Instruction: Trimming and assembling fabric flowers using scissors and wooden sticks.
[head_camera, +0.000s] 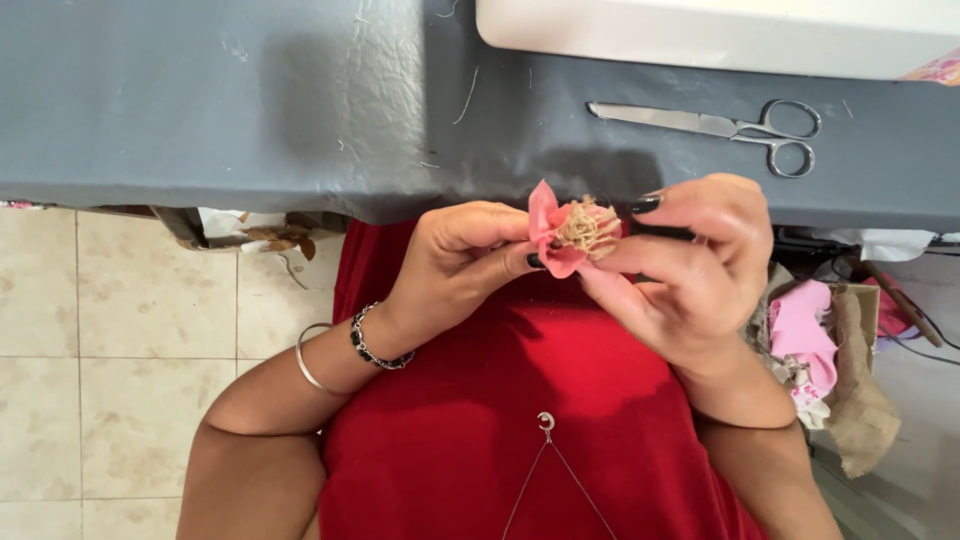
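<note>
A small fabric flower (572, 233) with pink petals and a frayed burlap centre is held between both hands, just below the edge of the grey table (250, 100). My left hand (455, 260) pinches its pink petals from the left with thumb and fingers. My right hand (690, 265) grips the burlap side from the right, fingertips pressed on it. Both hands hover over my red-clothed lap.
Metal scissors (735, 128) lie shut on the grey table at the upper right. A white sewing machine base (720, 35) sits at the top edge. A box of pink fabric and burlap scraps (830, 350) stands at the right. Tiled floor (110, 330) shows at the left.
</note>
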